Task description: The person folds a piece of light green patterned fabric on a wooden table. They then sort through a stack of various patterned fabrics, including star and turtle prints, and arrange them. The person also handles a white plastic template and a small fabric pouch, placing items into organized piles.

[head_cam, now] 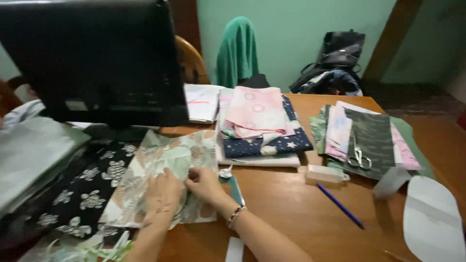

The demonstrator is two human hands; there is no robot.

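at the lower middle of the frame, both hands rest on a leaf-print fabric piece (pixel 160 179) spread on the wooden table (pixel 291 208). the left hand (pixel 161 194) lies flat on the cloth, fingers together, palm down. the right hand (pixel 205 184), a beaded bracelet (pixel 236 215) at its wrist, pinches the cloth's right part between closed fingertips. left of it lies a black fabric with white flowers (pixel 87 189). at lower right sit a white oval pattern piece (pixel 432 218) and a blue pen (pixel 340 206). further up, right of centre, scissors (pixel 358 157) lie on a stack of dark and pink fabrics (pixel 369 136). in the middle stands a folded pile topped with pink cloth (pixel 257 116). upper left, a dark monitor (pixel 92 58) blocks the view. at the far edge, a green garment (pixel 237 51) hangs on a chair and a black bag (pixel 335 60) sits against the wall.
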